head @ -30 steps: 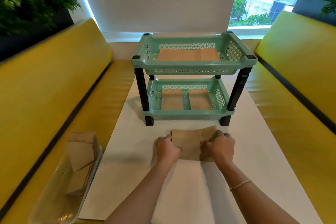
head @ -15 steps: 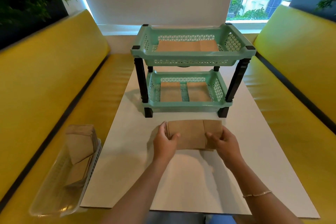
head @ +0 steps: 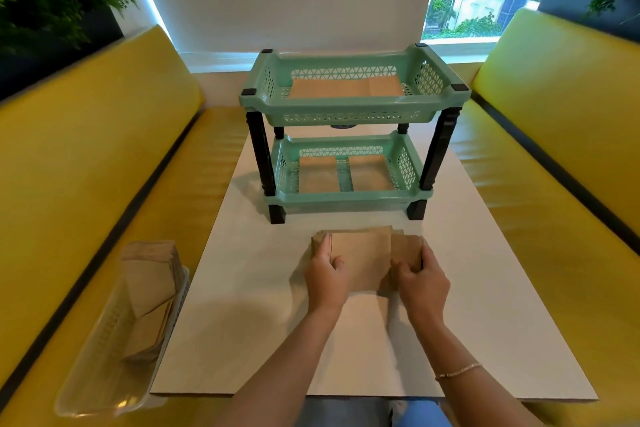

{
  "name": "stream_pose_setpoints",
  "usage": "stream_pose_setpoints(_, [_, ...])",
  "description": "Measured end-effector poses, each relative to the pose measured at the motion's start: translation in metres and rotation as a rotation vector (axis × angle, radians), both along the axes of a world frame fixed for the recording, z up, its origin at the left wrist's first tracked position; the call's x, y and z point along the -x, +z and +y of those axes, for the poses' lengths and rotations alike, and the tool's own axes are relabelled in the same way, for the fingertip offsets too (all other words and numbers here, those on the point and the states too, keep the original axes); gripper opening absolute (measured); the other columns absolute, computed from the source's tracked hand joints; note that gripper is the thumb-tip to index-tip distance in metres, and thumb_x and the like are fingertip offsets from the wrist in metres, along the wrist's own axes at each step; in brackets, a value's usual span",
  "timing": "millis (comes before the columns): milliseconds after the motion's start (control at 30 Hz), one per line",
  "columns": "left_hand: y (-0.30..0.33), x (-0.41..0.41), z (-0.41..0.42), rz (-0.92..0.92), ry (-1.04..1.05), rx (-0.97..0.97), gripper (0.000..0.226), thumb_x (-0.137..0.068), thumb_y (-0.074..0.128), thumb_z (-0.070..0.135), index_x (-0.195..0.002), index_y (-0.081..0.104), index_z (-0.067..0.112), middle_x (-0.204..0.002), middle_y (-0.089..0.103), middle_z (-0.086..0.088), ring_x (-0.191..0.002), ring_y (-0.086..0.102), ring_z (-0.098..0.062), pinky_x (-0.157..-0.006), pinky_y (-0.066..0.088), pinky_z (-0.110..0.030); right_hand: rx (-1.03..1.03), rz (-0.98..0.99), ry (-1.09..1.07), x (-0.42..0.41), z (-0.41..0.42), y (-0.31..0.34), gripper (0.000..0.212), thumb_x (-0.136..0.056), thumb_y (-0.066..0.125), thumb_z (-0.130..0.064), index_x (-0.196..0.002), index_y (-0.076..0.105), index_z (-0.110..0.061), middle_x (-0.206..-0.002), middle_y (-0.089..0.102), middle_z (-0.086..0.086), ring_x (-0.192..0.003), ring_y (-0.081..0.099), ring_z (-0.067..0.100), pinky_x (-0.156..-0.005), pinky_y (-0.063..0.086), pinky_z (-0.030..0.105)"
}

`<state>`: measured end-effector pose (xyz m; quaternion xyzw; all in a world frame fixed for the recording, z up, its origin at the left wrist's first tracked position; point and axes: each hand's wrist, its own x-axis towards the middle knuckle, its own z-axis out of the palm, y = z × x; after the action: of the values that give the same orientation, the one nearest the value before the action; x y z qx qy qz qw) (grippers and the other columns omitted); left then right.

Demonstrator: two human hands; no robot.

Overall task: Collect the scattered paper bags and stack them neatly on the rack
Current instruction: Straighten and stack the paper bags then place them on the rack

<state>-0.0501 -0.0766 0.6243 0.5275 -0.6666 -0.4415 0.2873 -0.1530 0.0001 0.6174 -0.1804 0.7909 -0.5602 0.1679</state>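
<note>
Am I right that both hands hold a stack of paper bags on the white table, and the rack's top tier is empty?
Not quite. The head view shows paper bags already lying in the rack's top tier; the rest is right.

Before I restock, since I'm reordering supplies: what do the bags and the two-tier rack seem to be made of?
The bags in both hands look like matte brown kraft paper: flat, creased, no shine. The rack seems moulded plastic, mint-green trays with perforated lattice walls and a slight sheen; its black posts are probably plastic too, though that is less certain.

Brown paper bags (head: 360, 260), mint-green triangle-perforated rack (head: 346, 107) with black posts, yellow benches (head: 86, 156).
</note>
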Motion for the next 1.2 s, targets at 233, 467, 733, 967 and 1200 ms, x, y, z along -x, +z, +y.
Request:
stream_pose_setpoints(233, [0.011,0.008,-0.007,-0.059,0.087,-0.014,0.052,-0.093,0.046,0.001,-0.143,0.034,0.009,-0.145,0.042,-0.007,-0.132,0.042,-0.017,-0.100,0.031,-0.015,0.018,0.072,0.054,0.003,-0.010,0.019,0.051,-0.084,0.056,0.002,-0.132,0.053,-0.014,-0.106,0.061,-0.001,-0.091,0.053,0.012,-0.083,0.040,0.018])
stream_pose_setpoints(467, [0.022,0.018,-0.041,-0.199,0.056,-0.129,0.056,-0.092,0.048,0.004,-0.145,0.032,0.011,-0.143,0.044,-0.010,-0.127,0.046,-0.025,-0.097,0.041,-0.027,-0.200,0.054,0.119,0.029,-0.048,0.032,0.032,-0.082,0.053,0.002,-0.113,0.060,-0.004,-0.100,0.054,0.004,-0.088,0.046,0.016,-0.076,0.039,0.023])
stream_pose_setpoints(733, [0.014,-0.004,-0.033,0.038,0.082,-0.268,0.077,-0.083,0.068,0.025,-0.146,0.024,0.013,-0.139,0.046,-0.004,-0.120,0.051,-0.022,-0.091,0.042,-0.027,-0.017,-0.278,0.305,0.033,-0.026,0.050,0.006,-0.088,0.061,-0.012,-0.091,0.058,-0.016,-0.089,0.060,0.002,-0.086,0.056,0.021,-0.073,0.047,0.034])
stream_pose_setpoints(967, [-0.008,-0.052,0.018,0.370,-0.008,-0.091,0.041,-0.083,0.066,0.002,-0.110,0.053,0.029,-0.119,0.060,-0.002,-0.111,0.058,-0.016,-0.097,0.048,-0.031,0.260,-0.344,0.310,0.004,0.040,0.029,0.027,-0.084,0.060,0.003,-0.095,0.059,-0.022,-0.097,0.064,0.002,-0.090,0.059,0.017,-0.079,0.051,0.032])
stream_pose_setpoints(1200, [-0.034,-0.051,0.045,0.305,0.018,-0.142,0.038,-0.084,0.065,0.006,-0.117,0.050,0.017,-0.114,0.062,-0.004,-0.108,0.061,-0.019,-0.089,0.048,-0.024,0.145,-0.177,0.263,-0.024,0.052,-0.015,0.060,-0.076,0.065,0.011,-0.121,0.044,-0.023,-0.107,0.056,-0.006,-0.106,0.055,0.019,-0.095,0.046,0.036])
